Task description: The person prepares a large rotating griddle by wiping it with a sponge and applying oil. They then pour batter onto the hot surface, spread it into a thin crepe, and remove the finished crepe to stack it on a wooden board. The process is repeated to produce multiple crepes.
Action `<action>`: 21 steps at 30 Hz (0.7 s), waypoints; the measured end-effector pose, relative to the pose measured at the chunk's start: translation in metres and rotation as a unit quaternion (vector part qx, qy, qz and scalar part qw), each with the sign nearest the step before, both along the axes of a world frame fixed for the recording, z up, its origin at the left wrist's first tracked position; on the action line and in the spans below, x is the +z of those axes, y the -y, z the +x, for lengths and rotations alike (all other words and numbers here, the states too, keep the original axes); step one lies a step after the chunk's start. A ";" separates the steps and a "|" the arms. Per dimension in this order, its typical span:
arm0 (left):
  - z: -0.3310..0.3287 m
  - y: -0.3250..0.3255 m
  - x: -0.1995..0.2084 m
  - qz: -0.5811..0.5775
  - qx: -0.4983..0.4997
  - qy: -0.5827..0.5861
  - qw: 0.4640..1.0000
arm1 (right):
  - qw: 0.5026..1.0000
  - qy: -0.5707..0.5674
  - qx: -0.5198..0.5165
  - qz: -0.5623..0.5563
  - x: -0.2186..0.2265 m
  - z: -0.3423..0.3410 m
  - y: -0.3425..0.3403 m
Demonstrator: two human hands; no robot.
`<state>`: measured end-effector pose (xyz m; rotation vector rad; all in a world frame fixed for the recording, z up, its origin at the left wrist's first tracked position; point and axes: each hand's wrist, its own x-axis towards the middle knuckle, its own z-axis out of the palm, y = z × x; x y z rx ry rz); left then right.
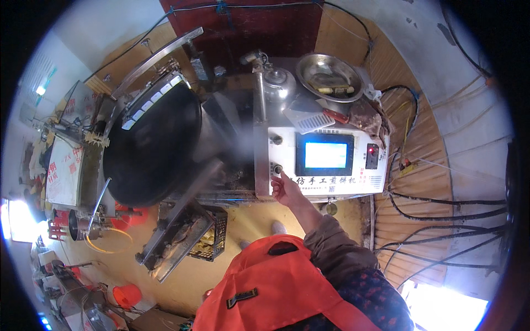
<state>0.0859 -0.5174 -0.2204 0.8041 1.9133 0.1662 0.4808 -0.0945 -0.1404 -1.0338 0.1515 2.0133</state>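
Observation:
My right hand (286,192) reaches up to the white control panel (331,186), its fingers curled and closed at a small round knob (278,169) on the panel's left side. A second knob (276,140) sits above it. Right of the knobs a screen (326,153) glows white and blue. Farther right, a dark switch plate (372,156) shows a red light. To the left of the panel stands a large round black griddle plate (154,146), tilted, with a row of white blocks along its upper edge. My left hand does not show.
Behind the panel sit a metal kettle (277,83), a steel bowl (309,70) and a slotted scraper (309,120). A slanted metal tray (179,240) and a black crate (216,234) stand below the griddle. Black cables (452,229) run along the right wall. A red bucket (127,296) stands lower left.

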 end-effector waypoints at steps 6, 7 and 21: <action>0.000 -0.022 0.023 0.005 -0.027 -0.003 1.000 | 0.998 -0.022 -0.052 -0.010 -0.016 -0.008 -0.016; 0.002 -0.029 0.033 0.008 -0.033 -0.004 0.999 | 0.998 -0.010 -0.053 -0.013 -0.018 -0.009 -0.018; 0.120 -0.308 0.180 0.307 -0.332 0.054 0.890 | 0.989 -0.033 -0.133 -0.062 -0.012 -0.019 -0.024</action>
